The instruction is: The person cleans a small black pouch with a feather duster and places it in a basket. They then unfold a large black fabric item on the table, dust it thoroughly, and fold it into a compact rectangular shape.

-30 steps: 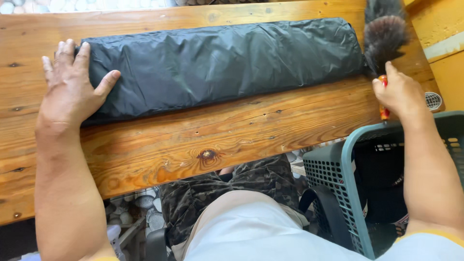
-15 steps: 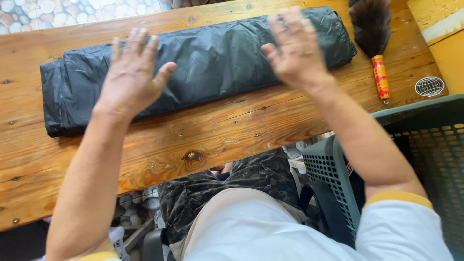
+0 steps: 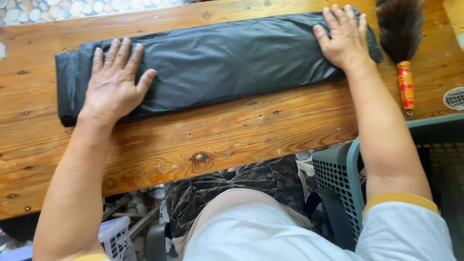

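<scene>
Two hands lie flat on one long bundle; we log the scene from our body outward. Nearest, our pale shirt (image 3: 251, 232) and patterned dark trousers (image 3: 232, 188) fill the lower middle. At lower right a grey-green slatted plastic basket (image 3: 338, 179) stands just beside our right arm, below the table edge. A small white basket (image 3: 116, 239) shows at lower left, under the table.

Next, the wooden plank table (image 3: 203, 140), knotted and varnished, bare along its near edge.

On it lies the folded black fabric bundle (image 3: 227, 63), long and narrow, running left to right across the middle of the tabletop, slightly slanted, its right end farther from us. Our left hand (image 3: 113, 84) presses palm-down on its left end, fingers spread, thumb angled out. Our right hand (image 3: 344, 38) presses palm-down on its right end, fingers slightly apart and extended. Neither hand pinches anything.

Just right of the bundle, a dark feather duster (image 3: 401, 34) with an orange-red handle lies on the table. A round metal strainer (image 3: 455, 98) sits at the right edge. Beyond the table's far edge, pebbled ground (image 3: 58, 9).
</scene>
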